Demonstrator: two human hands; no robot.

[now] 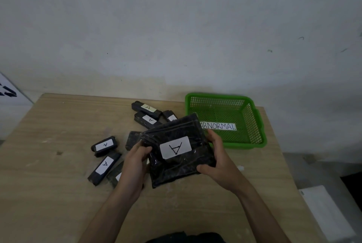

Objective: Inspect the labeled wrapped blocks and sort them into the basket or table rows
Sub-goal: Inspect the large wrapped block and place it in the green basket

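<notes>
Left hand (135,161): gripping the left edge of the large wrapped package (179,151), fingers curled over the top, thumb side pressing on the upper left corner; the forearm is reaching in from the lower left.
Right hand (217,161): clasping the right edge of the same package, thumb lying along the lower right rim and fingers wrapping behind the far side; the forearm is coming in from the lower right.
Wooden table (58,193): filling the lower half of the view, carrying everything else.
Large wrapped package: being held in both hands above the table, tilting toward the camera, black glossy wrap facing up, its far corner overlapping the near left part of the basket in view.
Green basket (254,125): sitting at the far right of the table, a mesh tray with nothing showing inside.
ABNORMAL label (219,126): a white strip lying along the near side of the basket, partly covered by the package.
Small wrapped blocks (104,145): lying scattered on the table to the left of and behind the package, several showing white tags marked A.
White label (175,147): sticking to the middle of the package, with a handwritten A appearing upside down.
</notes>
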